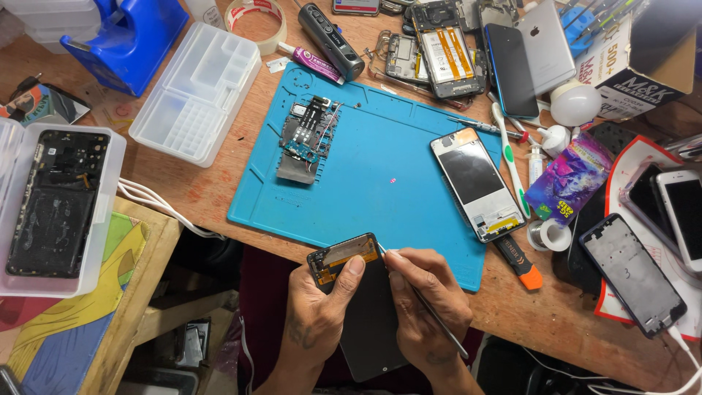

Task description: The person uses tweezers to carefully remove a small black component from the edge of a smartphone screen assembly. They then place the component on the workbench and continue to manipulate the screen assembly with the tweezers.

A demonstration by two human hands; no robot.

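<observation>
My left hand (319, 311) grips a dark phone screen assembly (363, 314) at the near edge of the blue work mat (387, 183), thumb pressed near its copper-coloured top end. My right hand (428, 307) holds thin metal tweezers (431, 314) like a pen, their tip touching the top corner of the assembly. On the mat lie a small circuit board with parts (307, 139) at the left and an opened phone frame (477, 183) at the right.
A clear parts organiser (196, 91), a blue tape dispenser (128, 36) and a tray holding a phone back (55, 205) sit left. Several phones, a white toothbrush (510, 157), an orange-handled tool (521, 265), a solder spool (550, 235) and a box crowd the right.
</observation>
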